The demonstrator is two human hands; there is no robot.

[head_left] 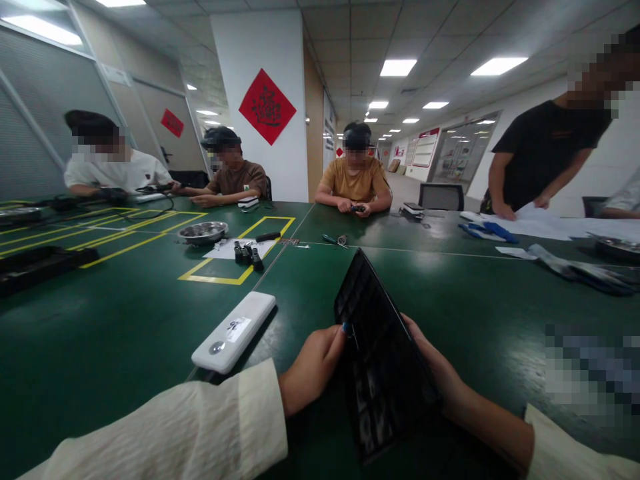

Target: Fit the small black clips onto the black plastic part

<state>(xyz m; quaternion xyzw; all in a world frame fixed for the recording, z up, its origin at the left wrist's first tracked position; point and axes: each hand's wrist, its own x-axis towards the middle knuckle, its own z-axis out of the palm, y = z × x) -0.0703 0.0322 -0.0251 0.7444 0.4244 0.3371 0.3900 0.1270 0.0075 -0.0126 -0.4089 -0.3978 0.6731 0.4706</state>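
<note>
A thin, glossy black panel [385, 347] with a grid of squares on its face stands tilted on edge in front of me. My right hand [440, 363] holds it from behind along its right side, with most of the fingers hidden. At the panel's left face, my left hand [316, 363] is closed in a pinch. A small blue piece [346, 327] shows at the tip of the left thumb; its kind is too small to tell. Left of that hand, a white device like a power bank [235, 332] lies on the green table [150, 373].
Beyond the power bank are a metal bowl [203, 233], several small black parts [249, 255] on white paper, and green-handled pliers [335, 240]. Gloves [580, 268] and white papers [560, 223] lie right. Several people sit or stand around the table.
</note>
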